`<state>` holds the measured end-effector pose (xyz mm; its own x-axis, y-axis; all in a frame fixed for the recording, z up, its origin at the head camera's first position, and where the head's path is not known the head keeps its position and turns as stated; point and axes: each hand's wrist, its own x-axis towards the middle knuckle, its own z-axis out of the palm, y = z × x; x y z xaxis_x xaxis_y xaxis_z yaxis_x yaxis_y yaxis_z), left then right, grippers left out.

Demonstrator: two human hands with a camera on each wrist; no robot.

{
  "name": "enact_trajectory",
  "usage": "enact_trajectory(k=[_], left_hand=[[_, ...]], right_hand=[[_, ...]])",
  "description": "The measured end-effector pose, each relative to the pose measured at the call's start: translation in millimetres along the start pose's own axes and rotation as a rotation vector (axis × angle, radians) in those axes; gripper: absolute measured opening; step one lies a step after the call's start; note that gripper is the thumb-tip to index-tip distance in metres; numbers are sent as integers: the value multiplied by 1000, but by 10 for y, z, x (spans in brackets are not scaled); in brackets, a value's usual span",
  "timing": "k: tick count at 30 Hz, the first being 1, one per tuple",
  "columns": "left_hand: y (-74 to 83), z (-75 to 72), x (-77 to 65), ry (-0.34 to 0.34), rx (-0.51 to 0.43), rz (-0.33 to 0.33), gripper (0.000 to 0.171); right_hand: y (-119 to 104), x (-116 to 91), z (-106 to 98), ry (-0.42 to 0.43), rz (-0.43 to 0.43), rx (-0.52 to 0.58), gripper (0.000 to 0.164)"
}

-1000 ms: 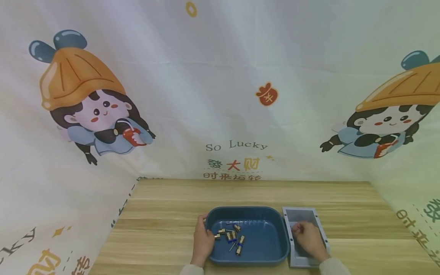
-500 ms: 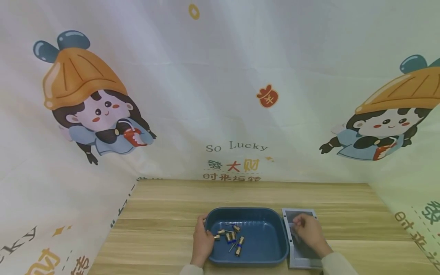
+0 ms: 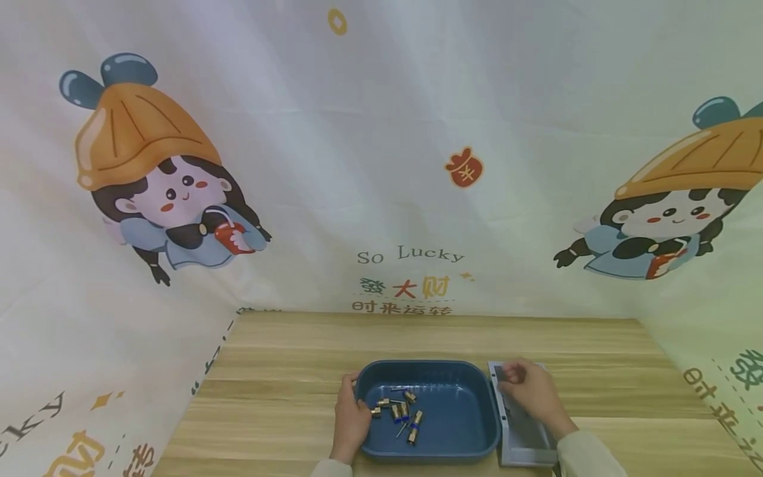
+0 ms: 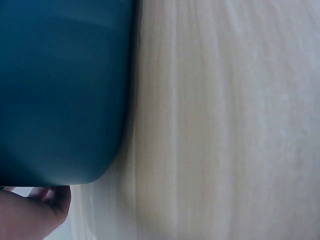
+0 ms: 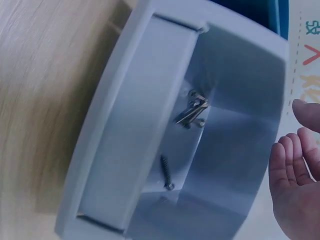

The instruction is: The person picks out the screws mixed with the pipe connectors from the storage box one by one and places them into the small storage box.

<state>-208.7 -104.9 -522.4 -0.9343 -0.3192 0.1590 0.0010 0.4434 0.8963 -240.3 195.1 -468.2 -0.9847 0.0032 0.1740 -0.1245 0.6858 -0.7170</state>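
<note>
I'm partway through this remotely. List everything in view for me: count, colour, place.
Blue tray: one, dark blue, on table
Brass fittings: several, overlapping, gold-coloured, some blue-banded, tray's left half
Thin pins: a few, silvery, among the fittings
Grey box: one, light grey, right of tray
Lone screw: one, dark, in box
Screw cluster: count unclear, metallic, in box
Table: one, pale wood, underneath
Backdrop: one, whitish, printed, around table
Cartoon figures: two, orange-hatted, on backdrop
Lettering: several, multicoloured, on backdrop
Pouch print: one, red, back
Coin print: one, yellow, top
Sleeves: two, pale, bottom
Left hand: one, bare, gripping tray's left rim
Right hand: one, bare, over box; grasp unclear
</note>
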Motion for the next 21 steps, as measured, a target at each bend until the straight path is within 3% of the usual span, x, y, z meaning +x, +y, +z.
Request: enact_trajectory(k=[12, 21], left_hand=[[7, -1, -11, 11, -15, 4, 48], [-17, 10, -4, 17, -9, -4, 48]], right_hand=[[-167, -10, 71, -61, 5, 56, 33], [-203, -25, 210, -25, -8, 66, 29]])
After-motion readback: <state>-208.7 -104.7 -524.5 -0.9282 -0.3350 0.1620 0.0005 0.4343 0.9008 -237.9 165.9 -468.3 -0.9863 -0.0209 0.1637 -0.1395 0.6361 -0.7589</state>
